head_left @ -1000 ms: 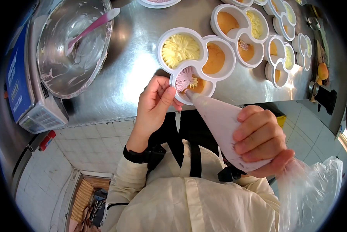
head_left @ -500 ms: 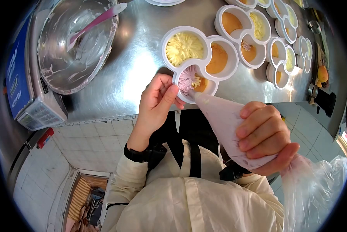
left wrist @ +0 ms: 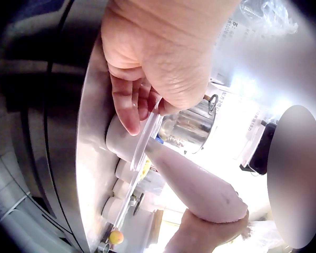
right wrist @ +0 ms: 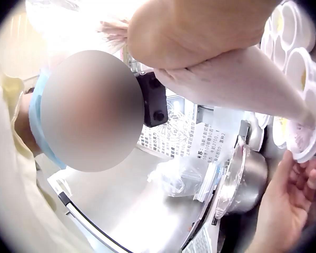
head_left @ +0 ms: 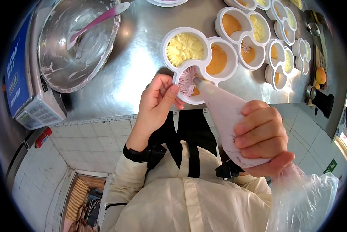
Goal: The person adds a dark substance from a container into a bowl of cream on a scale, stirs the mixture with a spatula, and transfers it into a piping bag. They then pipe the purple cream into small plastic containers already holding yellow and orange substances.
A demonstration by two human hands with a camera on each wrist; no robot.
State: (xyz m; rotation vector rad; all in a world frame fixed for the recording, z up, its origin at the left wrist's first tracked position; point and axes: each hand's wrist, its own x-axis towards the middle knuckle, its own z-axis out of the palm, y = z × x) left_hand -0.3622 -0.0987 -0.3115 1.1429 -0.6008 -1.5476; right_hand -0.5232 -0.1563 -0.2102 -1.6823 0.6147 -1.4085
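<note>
A white three-cup container [head_left: 232, 58] stands near the counter's front edge, with yellow piped cream [head_left: 184, 49] in one cup and an orange layer [head_left: 216, 58] in another. Its front cup holds purple piped cream [head_left: 187, 82] over orange. My left hand [head_left: 156, 101] pinches that cup's rim between thumb and fingers; the left wrist view shows the hand [left wrist: 158, 58] at the rim. Curled round a piping bag [head_left: 224, 112] of pale purple filling is my right hand [head_left: 264, 135]. The bag's tip is inside the front cup, at the right side of the purple cream.
A steel bowl [head_left: 78, 73] with a pink spatula [head_left: 100, 19] stands at the left on a scale [head_left: 40, 110]. More filled containers [head_left: 254, 36] stand at the back right. An orange-yellow fruit [head_left: 320, 75] lies at the far right. The counter edge [head_left: 119, 117] runs in front.
The bag's tip has shifted right and slightly back within the front cup, and the purple cream now covers more of it. My left hand keeps its hold on the rim.
</note>
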